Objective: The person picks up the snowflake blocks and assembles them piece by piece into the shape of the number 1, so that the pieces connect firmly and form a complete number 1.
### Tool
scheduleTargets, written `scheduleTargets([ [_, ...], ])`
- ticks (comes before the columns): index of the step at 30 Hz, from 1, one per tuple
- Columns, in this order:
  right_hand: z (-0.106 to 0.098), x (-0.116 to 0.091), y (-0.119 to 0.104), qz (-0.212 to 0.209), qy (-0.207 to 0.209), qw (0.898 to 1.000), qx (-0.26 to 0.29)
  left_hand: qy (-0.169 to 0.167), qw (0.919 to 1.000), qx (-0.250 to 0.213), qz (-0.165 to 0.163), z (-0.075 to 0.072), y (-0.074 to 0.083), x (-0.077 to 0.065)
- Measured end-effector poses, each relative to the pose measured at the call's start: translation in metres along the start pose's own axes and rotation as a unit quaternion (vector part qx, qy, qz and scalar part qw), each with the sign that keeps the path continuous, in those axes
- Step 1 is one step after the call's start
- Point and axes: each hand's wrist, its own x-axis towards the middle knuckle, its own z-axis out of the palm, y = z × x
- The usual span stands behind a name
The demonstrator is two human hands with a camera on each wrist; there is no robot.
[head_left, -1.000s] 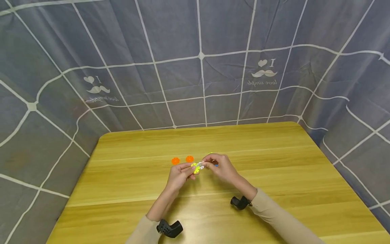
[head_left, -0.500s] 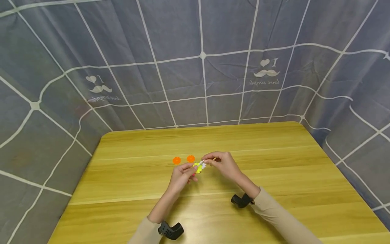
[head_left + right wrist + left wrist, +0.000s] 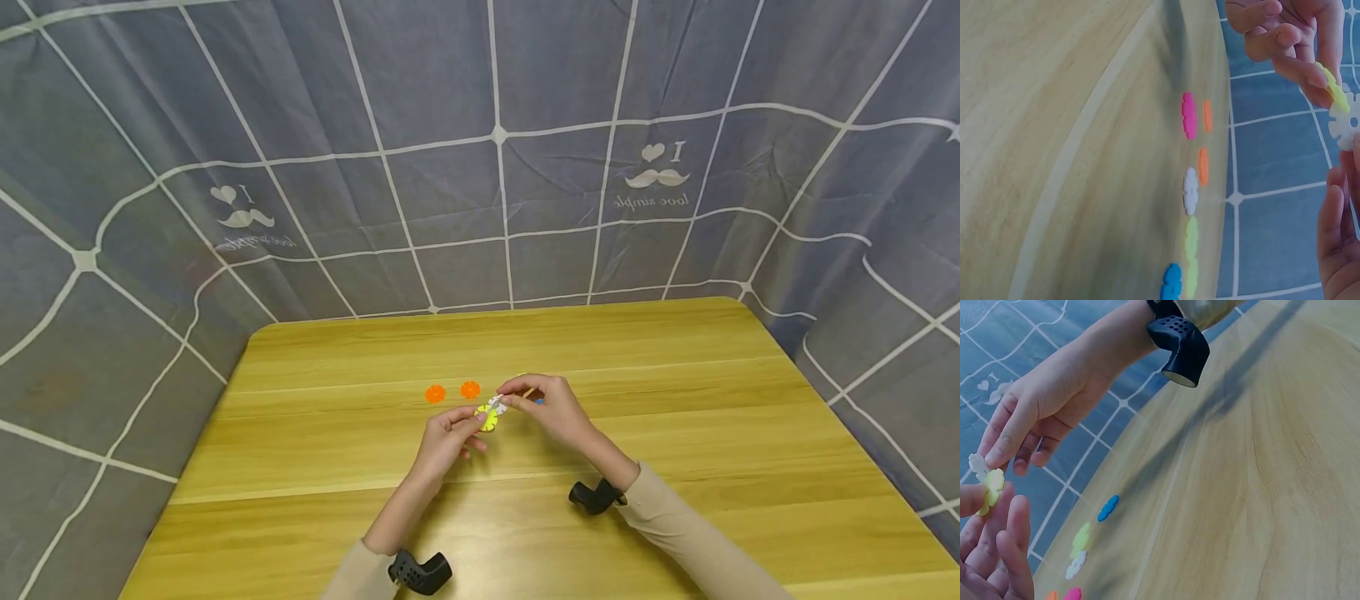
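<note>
My left hand (image 3: 442,439) pinches a yellow snowflake disc (image 3: 487,421) between thumb and fingers, its lower fingers loosely apart. A white snowflake disc (image 3: 1346,120) is in the fingertips of my right hand (image 3: 553,410). The two discs meet edge to edge at an angle. In the right wrist view, the yellow disc's rim overlaps the white one's, but I cannot tell whether their slots are interlocked. Both hands are raised above the table, and the fingertips partly cover the discs.
On the wooden table (image 3: 315,442) lie two orange discs (image 3: 452,392), a pink disc (image 3: 1189,115), a white disc (image 3: 1190,190), yellow-green discs (image 3: 1191,240) and a blue disc (image 3: 1172,282). A grey curtain (image 3: 442,192) with white lines hangs behind the table.
The hands stay close together over nearly the same spot. The yellow and white discs have turned slightly against each other, and my left fingers have shifted a little on the yellow one.
</note>
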Motion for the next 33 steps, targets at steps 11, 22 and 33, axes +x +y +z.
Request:
scheduleTargets([
  [11,0.003,-0.002,0.008,0.001,0.009,1.000,-0.005,0.000,0.9999,-0.011,0.007,-0.003,-0.004,-0.001],
  [22,-0.004,-0.002,0.023,0.020,0.018,0.999,-0.026,0.010,0.9998,-0.015,-0.006,-0.005,-0.008,-0.003],
  [33,-0.016,-0.002,0.037,0.043,0.021,0.997,-0.055,0.010,0.9997,-0.021,-0.006,-0.006,-0.010,-0.007],
])
